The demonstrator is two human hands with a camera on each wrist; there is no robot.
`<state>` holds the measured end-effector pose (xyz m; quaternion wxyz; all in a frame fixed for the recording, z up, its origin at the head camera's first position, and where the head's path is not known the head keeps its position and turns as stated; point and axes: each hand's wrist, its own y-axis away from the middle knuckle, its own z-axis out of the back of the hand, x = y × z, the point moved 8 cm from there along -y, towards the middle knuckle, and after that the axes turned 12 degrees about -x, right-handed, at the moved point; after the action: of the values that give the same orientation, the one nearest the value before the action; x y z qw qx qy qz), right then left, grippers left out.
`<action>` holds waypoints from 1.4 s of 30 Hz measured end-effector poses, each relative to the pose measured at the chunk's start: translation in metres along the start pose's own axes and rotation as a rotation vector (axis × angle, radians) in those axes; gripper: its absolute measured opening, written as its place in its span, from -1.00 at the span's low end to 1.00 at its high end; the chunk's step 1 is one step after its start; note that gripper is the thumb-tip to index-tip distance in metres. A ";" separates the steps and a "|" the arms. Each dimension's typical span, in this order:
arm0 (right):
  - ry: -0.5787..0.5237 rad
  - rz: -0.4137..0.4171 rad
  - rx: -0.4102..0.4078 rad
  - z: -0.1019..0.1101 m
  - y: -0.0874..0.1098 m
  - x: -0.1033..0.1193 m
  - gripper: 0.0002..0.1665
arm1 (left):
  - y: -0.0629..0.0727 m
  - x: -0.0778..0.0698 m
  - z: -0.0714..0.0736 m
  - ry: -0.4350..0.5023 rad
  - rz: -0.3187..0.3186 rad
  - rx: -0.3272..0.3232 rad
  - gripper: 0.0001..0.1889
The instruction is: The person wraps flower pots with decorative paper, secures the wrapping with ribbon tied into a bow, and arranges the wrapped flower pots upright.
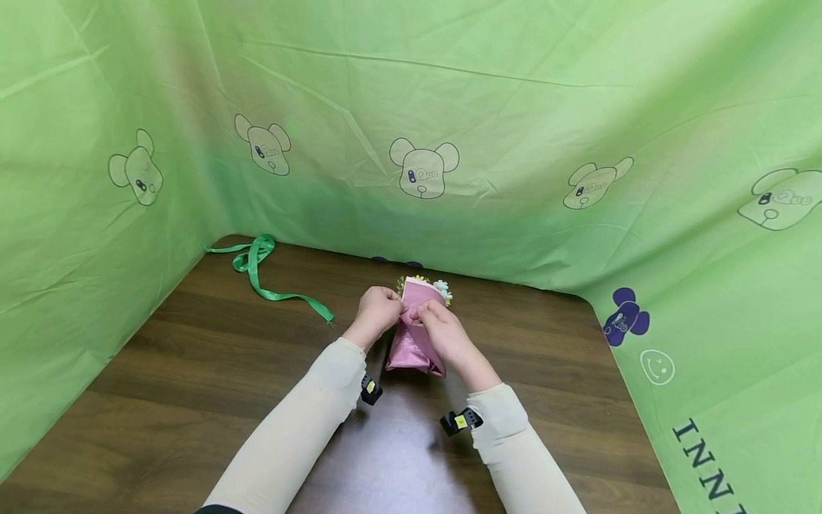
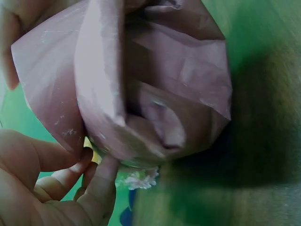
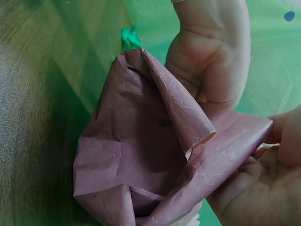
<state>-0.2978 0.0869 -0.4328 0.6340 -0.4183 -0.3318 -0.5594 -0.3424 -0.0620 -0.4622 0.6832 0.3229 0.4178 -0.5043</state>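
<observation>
A small flower bouquet wrapped in pink wrapping paper (image 1: 411, 350) lies in front of me, its white and yellow flowers (image 1: 442, 288) peeking out at the far end. My left hand (image 1: 377, 312) pinches the paper's left edge close to the flowers; in the left wrist view the thumb and fingertips meet at the paper's rim, beside a pale flower (image 2: 141, 179). From the other side, my right hand (image 1: 444, 334) grips the overlapping front flap with thumb and fingers. The right wrist view shows the wrap's wide, folded lower end (image 3: 136, 136) gaping toward the camera.
A loose green ribbon (image 1: 257, 268) lies curled on the brown wooden table (image 1: 193, 357) at the back left. Green cloth (image 1: 514, 86) printed with bear heads hangs along the back and both sides of the table.
</observation>
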 end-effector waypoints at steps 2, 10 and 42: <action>-0.001 0.008 0.001 -0.001 0.000 0.001 -0.69 | -0.001 0.005 -0.001 0.019 0.019 0.004 -0.91; 0.035 0.004 -0.008 -0.001 0.000 -0.001 -0.66 | -0.003 0.016 -0.008 0.086 0.044 0.001 -0.98; 0.161 0.028 0.006 0.044 0.015 -0.016 -0.77 | 0.014 -0.051 -0.033 -0.651 -0.870 0.345 -0.86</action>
<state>-0.2834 0.1341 -0.4300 0.6676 -0.3744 -0.2758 -0.5814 -0.3440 -0.0083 -0.4309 0.4434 0.0559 0.1917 -0.8738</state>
